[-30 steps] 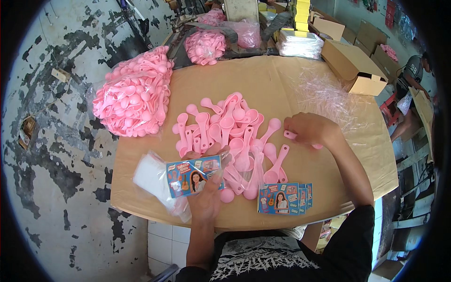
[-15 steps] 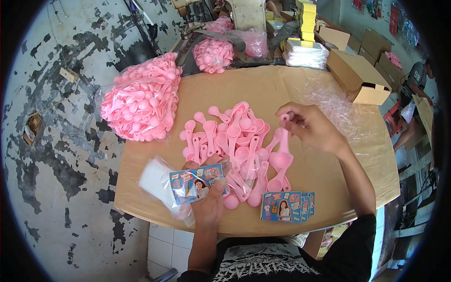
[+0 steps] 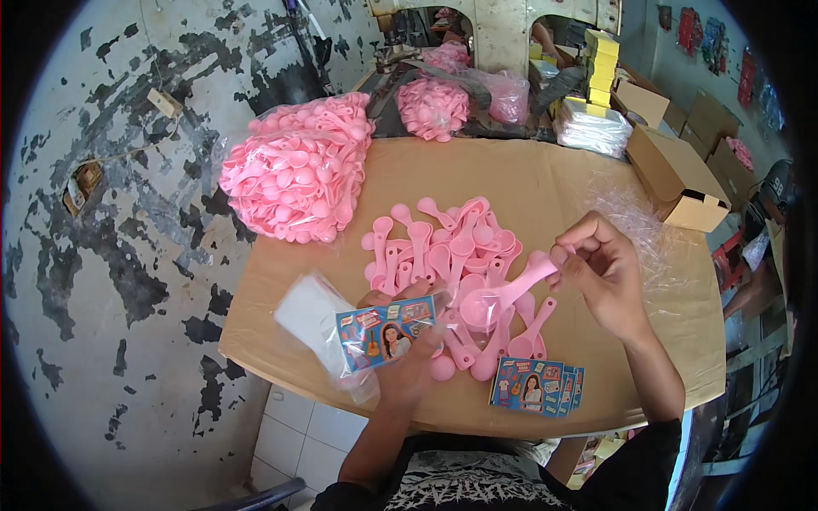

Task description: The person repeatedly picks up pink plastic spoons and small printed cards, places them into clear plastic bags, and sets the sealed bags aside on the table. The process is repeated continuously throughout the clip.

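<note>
I watch through the head camera. Half a second ago, the pink scoop (image 3: 530,279) hung almost straight down from the right hand (image 3: 605,268); now it slants to the left, and its bowl has come near the left hand (image 3: 407,358). The right thumb and finger pinch its handle end. The left hand grips the blue printed card (image 3: 388,334) in clear film, together with the whitish plastic bags (image 3: 311,311), as before. Some film shows around the bowl, but I cannot tell if the bowl is inside it.

Below the scoop lies the loose pile of pink scoops (image 3: 464,243); the left hand and the card hide part of its near side. At its right, on the brown-covered table (image 3: 622,375), are overlapping blue cards (image 3: 528,387). A big filled bag (image 3: 298,170) stands far left. Behind the right hand are crumpled clear plastic (image 3: 626,204) and an open cardboard box (image 3: 677,175). A yellow stack (image 3: 602,64) rises at the back.
</note>
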Available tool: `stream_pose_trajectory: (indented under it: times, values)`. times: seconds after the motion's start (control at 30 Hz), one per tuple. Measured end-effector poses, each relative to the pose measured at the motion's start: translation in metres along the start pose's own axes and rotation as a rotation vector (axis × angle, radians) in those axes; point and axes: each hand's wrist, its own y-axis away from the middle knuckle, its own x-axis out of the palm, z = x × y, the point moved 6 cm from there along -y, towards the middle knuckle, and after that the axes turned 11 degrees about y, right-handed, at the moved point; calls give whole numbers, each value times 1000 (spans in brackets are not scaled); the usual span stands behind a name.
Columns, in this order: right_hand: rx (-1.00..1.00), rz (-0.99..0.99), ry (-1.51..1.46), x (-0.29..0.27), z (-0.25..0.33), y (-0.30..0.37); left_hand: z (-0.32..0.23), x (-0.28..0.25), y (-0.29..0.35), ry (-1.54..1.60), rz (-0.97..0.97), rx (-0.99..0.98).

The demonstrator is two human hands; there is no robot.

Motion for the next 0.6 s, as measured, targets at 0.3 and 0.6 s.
stream_pose_trajectory:
  times: [0.3, 0.6]
  values:
    - [128, 181, 16, 31, 4, 18, 17, 26, 13, 117, -140, -69]
    - [-77, 394, 569, 49, 25, 24, 51, 36, 31, 329, -130, -277]
